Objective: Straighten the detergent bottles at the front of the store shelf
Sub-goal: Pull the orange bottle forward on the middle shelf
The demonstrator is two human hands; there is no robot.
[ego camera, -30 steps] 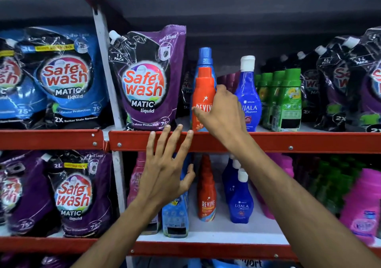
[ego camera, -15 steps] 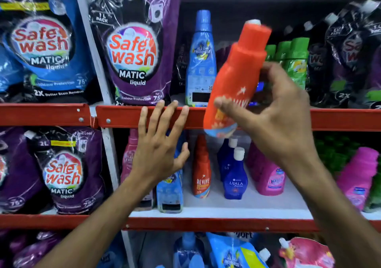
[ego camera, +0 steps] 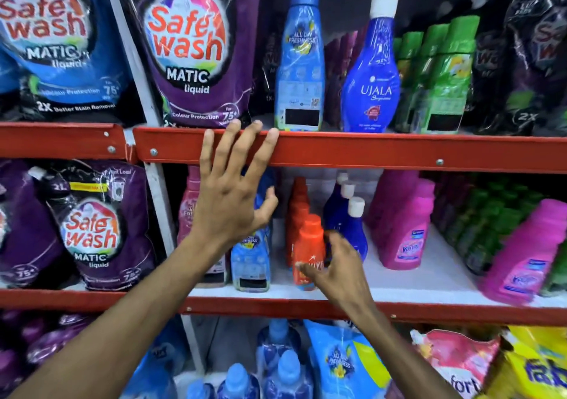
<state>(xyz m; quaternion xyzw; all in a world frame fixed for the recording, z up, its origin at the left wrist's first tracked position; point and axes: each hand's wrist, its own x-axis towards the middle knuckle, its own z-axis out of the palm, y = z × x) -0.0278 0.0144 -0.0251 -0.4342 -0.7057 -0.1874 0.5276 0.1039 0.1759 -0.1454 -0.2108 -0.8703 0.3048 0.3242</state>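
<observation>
An orange Revive bottle (ego camera: 309,252) stands at the front of the middle shelf (ego camera: 429,288), ahead of a row of like orange bottles. My right hand (ego camera: 339,268) wraps its lower part with thumb and fingers. My left hand (ego camera: 233,196) is spread flat, its fingertips resting on the red rail (ego camera: 399,153) of the upper shelf. On the upper shelf stand a light blue bottle (ego camera: 300,70) and a dark blue Ujala bottle (ego camera: 372,73), both upright. Dark blue Ujala bottles (ego camera: 352,223) sit right behind my right hand.
Purple and blue Safe Wash pouches (ego camera: 187,48) fill the left. Green bottles (ego camera: 441,76) stand upper right; pink bottles (ego camera: 405,229) and more green ones crowd the middle shelf's right. A light blue bottle (ego camera: 250,263) stands left of the orange one. Pouches and blue bottles fill the bottom shelf.
My right hand took the orange bottle off the upper shelf, carried it down tilted, and now holds it upright on the middle shelf. My left hand stayed at the rail.
</observation>
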